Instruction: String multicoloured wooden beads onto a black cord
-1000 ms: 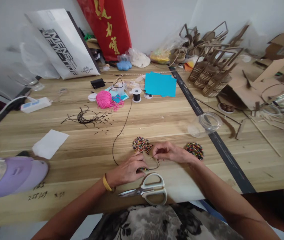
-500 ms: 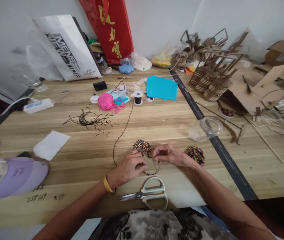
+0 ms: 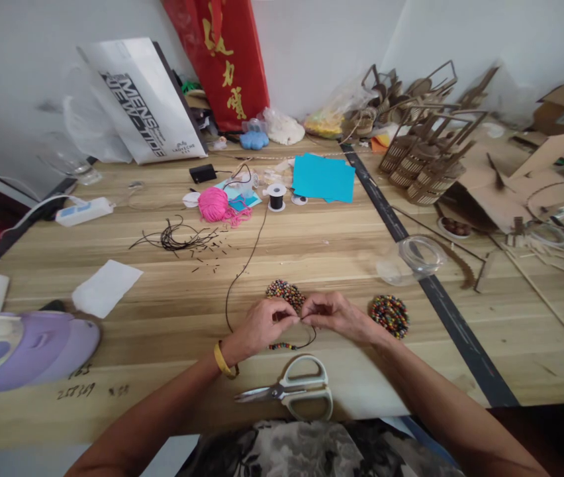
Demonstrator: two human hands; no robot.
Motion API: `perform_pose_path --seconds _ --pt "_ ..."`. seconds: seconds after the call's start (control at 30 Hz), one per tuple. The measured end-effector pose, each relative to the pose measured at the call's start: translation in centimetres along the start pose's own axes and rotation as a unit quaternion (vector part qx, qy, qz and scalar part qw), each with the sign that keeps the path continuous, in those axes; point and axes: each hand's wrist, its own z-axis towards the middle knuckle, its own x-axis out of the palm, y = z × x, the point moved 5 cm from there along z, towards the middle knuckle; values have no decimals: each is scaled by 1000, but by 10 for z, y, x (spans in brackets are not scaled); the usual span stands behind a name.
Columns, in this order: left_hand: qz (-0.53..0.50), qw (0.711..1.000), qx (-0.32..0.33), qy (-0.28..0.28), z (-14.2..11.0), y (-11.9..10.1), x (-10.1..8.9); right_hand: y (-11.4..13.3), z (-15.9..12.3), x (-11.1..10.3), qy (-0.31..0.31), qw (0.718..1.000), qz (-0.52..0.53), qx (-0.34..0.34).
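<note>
My left hand [image 3: 261,324] is closed in a pinch, its fingertips almost meeting those of the right; what it pinches is too small to make out. Between the thumb and finger of my right hand [image 3: 337,314] is the end of a thin black cord [image 3: 312,339]. Small coloured beads [image 3: 282,346] are threaded on this cord, hanging in a loop below my hands. Just behind the fingers lies a loose pile of multicoloured beads [image 3: 284,291], partly covered by them. Scissors [image 3: 286,389] with pale handles lie in front of me, blades to the left.
A coil of strung beads [image 3: 389,316] lies beside my right wrist. The cord runs back to a spool [image 3: 276,197], near pink yarn [image 3: 214,204] and blue sheets [image 3: 324,177]. Cut black cords [image 3: 177,237] lie left; a purple device [image 3: 38,348] stands at far left.
My left hand has moved from the edge of the bead pile to meet my right fingertips in a pinch. More of the threaded beads now show below it. The view has shifted slightly.
</note>
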Motion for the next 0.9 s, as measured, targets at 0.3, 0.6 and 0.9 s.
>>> perform_pose_path --seconds 0.3,0.6,0.9 --pt "-19 999 36 -5 -1 6 1 -4 2 -4 -6 1000 -8 0" --pt "18 997 76 -28 -3 10 1 -9 6 5 -1 1000 21 14" --pt "3 995 89 -49 -3 13 -3 -12 5 7 -16 999 -38 23"
